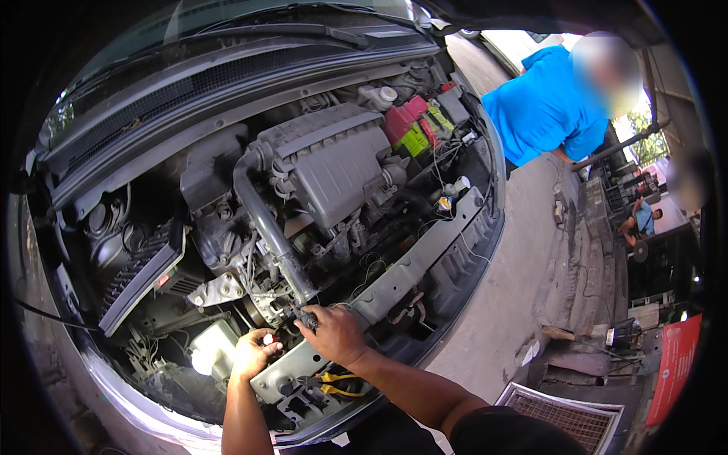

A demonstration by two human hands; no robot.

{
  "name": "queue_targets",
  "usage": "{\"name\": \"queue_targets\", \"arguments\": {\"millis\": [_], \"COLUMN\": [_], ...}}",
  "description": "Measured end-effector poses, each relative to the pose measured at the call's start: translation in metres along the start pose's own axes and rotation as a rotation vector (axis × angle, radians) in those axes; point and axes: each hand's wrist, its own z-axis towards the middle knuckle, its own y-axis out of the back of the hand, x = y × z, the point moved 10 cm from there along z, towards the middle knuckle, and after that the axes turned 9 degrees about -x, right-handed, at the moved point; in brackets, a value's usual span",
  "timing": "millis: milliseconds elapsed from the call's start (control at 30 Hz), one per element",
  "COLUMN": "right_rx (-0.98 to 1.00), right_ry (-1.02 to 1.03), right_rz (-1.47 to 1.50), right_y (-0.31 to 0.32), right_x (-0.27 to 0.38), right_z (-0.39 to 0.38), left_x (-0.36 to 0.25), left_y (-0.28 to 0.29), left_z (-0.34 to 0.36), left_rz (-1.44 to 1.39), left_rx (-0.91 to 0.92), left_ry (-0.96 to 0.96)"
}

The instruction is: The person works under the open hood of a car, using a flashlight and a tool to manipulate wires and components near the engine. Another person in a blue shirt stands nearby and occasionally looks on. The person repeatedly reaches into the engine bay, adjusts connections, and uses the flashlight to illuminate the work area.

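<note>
In an open engine bay, my left hand [254,353] is closed near the front edge, beside a white plastic reservoir [212,350], with a small pale and red thing at its fingertips that I cannot make out. My right hand [334,334] grips a dark object [307,318], perhaps a connector, just below the lower end of the black intake pipe [277,250]. Both are by the metal front crossmember [390,280]. Yellow-handled pliers [341,384] lie below my right wrist. The grey engine cover [326,174] sits farther back.
A person in blue [542,114] stands at the car's right side near the battery area [425,125]. Another person [644,220] is farther off. A black ribbed panel [140,280] is at the left; a wire grille [569,417] and red board [675,364] are at lower right.
</note>
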Motion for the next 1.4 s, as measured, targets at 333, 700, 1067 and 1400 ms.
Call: {"name": "queue_targets", "arguments": {"millis": [333, 700, 1067, 1400], "right_rx": [0.004, -0.220, -1.302, -0.914], "right_ry": [0.067, 0.051, 0.240, -0.339], "right_rz": [0.108, 0.698, 0.581, 0.751], "right_y": [-0.004, 0.159, 0.485, 0.346], "right_x": [0.008, 0.017, -0.020, -0.205], "right_z": [0.000, -0.013, -0.028, 0.118], "left_x": [0.019, 0.028, 0.030, 0.023], "left_y": [0.006, 0.016, 0.002, -0.006], "left_z": [0.008, 0.009, 0.015, 0.010], "left_rz": [-0.016, 0.026, -0.008, -0.048], "left_rx": [0.031, -0.007, 0.047, 0.144], "left_ry": [-0.027, -0.036, -0.025, -0.062]}}
